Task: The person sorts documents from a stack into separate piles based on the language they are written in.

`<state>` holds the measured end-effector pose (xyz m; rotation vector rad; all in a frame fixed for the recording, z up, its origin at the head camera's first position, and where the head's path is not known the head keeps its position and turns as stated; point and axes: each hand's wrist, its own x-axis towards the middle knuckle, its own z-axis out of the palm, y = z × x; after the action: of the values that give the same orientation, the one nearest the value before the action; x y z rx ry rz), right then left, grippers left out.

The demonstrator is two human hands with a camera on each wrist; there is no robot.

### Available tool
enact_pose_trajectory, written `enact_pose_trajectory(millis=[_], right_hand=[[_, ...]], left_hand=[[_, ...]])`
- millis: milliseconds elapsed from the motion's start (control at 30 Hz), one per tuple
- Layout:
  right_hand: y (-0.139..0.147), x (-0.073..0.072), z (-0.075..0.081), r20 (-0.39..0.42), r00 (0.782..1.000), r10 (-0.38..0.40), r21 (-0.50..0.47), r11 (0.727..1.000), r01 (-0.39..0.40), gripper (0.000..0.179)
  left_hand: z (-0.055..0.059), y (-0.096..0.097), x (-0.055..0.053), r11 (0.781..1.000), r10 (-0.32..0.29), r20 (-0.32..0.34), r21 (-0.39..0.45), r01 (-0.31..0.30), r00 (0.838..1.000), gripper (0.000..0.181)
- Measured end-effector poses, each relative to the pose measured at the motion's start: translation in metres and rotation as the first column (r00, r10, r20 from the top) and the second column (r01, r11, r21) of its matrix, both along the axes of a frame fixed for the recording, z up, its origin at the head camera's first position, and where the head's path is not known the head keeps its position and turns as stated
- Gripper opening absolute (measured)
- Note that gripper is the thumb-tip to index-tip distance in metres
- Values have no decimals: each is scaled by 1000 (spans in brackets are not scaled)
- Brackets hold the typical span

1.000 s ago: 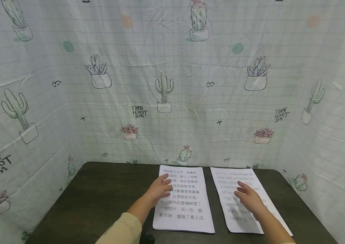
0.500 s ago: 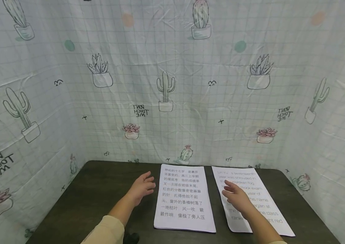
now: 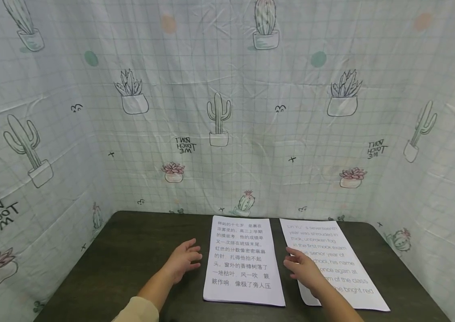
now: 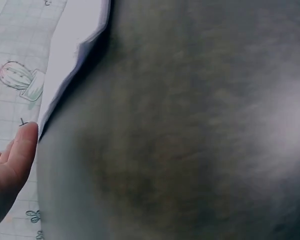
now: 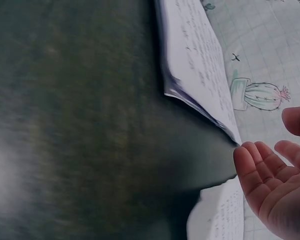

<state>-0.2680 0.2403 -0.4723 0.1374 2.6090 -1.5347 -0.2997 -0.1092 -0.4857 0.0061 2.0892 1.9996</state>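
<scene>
Two printed paper stacks lie side by side on a dark table. The left paper stack point(image 3: 239, 264) carries Chinese text; the right paper stack point(image 3: 348, 273) carries English text. Just left of the Chinese pages is my left hand point(image 3: 180, 263), fingers loosely spread and holding nothing. My right hand point(image 3: 304, 268) hovers over the left side of the English pages, covering some of their words. In the right wrist view the right hand point(image 5: 275, 185) shows its palm, fingers relaxed, with nothing in it. Part of the left hand point(image 4: 15, 160) appears at the edge of the left wrist view.
The dark wooden table point(image 3: 102, 268) extends left of the papers. A pale curtain point(image 3: 219, 179) printed with cacti hangs behind the table and along both sides.
My left hand has moved left, off the Chinese pages to beside them. My right hand has shifted left and slightly toward me over the English pages, uncovering more text.
</scene>
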Motion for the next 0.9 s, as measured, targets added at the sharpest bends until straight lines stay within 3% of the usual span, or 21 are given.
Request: enact_pose_trajectory(millis=[433,633,900], right_hand=[[-12,16,-16,62,998,-20,7,1000,19,53],[-17,18,-19,80,996,-24,16,1000,23,54],[-20,17,-23,64,997,-36,71,997,32,54]], left_hand=[[-20,5,15,998,-50,48,29,48,998,75],[-28,13,16,1000,-4,45,-2,4,999,72],[-30,25,15,990,74,29,-125,-70,997,55]])
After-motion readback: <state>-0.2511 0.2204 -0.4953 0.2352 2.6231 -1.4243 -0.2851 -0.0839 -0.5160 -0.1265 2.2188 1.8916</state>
